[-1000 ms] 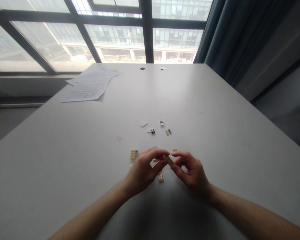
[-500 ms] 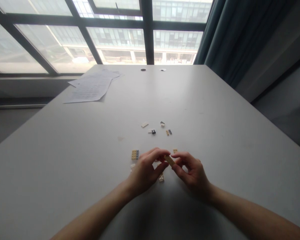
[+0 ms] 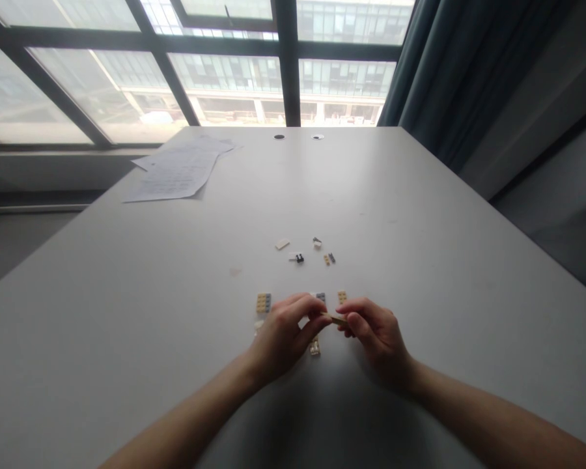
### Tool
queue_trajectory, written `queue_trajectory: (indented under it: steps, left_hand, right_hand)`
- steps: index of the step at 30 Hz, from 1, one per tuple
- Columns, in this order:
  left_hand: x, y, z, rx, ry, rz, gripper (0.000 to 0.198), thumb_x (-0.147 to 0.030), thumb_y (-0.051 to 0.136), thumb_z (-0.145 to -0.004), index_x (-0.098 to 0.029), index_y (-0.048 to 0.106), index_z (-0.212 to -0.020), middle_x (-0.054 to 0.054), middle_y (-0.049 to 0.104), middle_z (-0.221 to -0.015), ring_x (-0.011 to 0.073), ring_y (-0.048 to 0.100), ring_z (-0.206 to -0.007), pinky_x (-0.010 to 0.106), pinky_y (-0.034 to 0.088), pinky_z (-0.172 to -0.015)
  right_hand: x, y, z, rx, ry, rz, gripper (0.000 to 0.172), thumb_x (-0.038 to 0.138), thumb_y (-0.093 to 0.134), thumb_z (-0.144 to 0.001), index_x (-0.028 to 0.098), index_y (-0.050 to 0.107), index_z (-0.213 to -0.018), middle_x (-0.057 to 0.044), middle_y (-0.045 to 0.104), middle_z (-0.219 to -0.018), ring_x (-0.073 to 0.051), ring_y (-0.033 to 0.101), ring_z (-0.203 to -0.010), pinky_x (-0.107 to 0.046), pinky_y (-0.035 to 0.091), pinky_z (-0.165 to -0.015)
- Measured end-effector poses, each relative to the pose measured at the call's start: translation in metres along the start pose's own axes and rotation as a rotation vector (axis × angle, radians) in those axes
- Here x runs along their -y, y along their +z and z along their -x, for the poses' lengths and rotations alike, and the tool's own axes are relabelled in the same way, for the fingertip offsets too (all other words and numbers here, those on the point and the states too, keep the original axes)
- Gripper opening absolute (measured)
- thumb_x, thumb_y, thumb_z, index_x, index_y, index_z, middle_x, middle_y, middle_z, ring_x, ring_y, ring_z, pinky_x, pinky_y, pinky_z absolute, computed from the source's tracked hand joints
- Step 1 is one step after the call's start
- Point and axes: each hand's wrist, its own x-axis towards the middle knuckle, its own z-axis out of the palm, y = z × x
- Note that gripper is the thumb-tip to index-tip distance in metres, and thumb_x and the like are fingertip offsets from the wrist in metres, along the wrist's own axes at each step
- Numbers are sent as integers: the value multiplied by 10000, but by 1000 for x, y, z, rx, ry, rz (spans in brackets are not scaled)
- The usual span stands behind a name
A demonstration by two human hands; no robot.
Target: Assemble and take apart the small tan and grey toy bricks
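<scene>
Head view: pinching plate [image 3: 336, 320] between narrowed fingertips of left hand [image 3: 280, 335] and right hand [image 3: 378, 335], near table [image 3: 420, 228] front edge; levelling it from earlier tilt, drawing hands closer.

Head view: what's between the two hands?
A small tan brick, pinched at its ends by the left hand and the right hand, as the head view shows.

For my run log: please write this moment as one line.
left hand: pinches tan piece | right hand: pinches same piece | table: loose bricks beyond hands
</scene>
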Motion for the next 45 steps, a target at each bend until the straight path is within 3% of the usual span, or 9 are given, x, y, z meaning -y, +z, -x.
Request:
queue_trajectory:
  steps: [3,13,32,41,45]
  left_hand:
    - [-2,0,-1,-4,-9,-4,139,-263,558,-898,-182,583,-788,3,613,-709,115,555,-629,219,422,-603]
    - [0,1,1,2,-22,6,162,-259,531,-910,-170,554,-778,-7,573,-703,104,522,-638,207,395,-615]
    - [2,3,3,29,-46,39,185,-281,515,-915,-162,547,-776,-6,558,-705,111,512,-643,217,382,-618]
    - [4,6,3,54,-59,52,249,-325,484,-934,-161,543,-757,-5,553,-698,111,502,-640,219,369,-612]
    - [5,8,4,85,-22,39,324,-320,436,-955,-162,520,-685,1,530,-666,117,485,-638,232,367,-621]
  right_hand:
    - [1,0,0,0,-53,53,91,248,587,-871,195,627,-933,-6,658,-721,-135,592,-630,-254,486,-604]
    - [2,3,0,-34,-146,182,159,174,643,-814,215,607,-964,24,651,-711,-115,577,-598,-224,488,-596]
    - [1,0,-1,-39,-80,178,156,298,673,-838,187,641,-944,28,624,-655,-109,533,-562,-215,450,-576]
    - [2,-1,-1,-9,-30,145,186,356,648,-844,170,637,-862,23,610,-616,-114,518,-536,-218,425,-545]
    - [5,-1,-3,19,-17,166,244,373,614,-861,164,638,-739,17,594,-584,-116,524,-533,-221,411,-546]
